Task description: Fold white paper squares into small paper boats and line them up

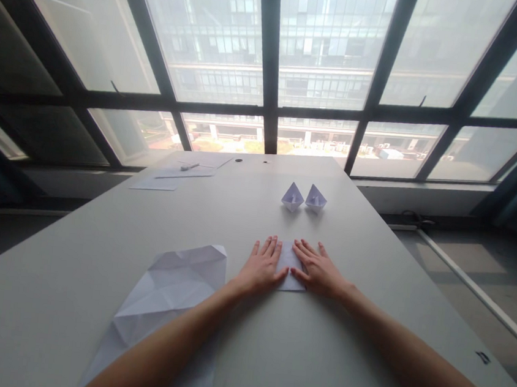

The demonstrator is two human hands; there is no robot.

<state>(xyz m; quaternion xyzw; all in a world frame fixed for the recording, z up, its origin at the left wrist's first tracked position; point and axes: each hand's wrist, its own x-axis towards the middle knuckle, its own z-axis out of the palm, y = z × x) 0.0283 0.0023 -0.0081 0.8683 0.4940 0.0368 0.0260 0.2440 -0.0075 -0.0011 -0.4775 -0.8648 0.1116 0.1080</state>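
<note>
"Folded white paper rectangle (290, 258): location?"
"Flat on the smooth white table (182, 216), beneath both hands."
"Grip?"
"Left hand (260, 269), right hand (322, 271): fingers outstretched, slightly spread, laid on its sides, grasping nothing."

A bare, long left forearm (169, 338) fills the lower left of the frame and a bare right forearm (408, 351) the lower right, both tapering to narrow wrists. Near the centre, the bare left hand (260, 269) and bare right hand (321, 273) have slender fingers.
</note>
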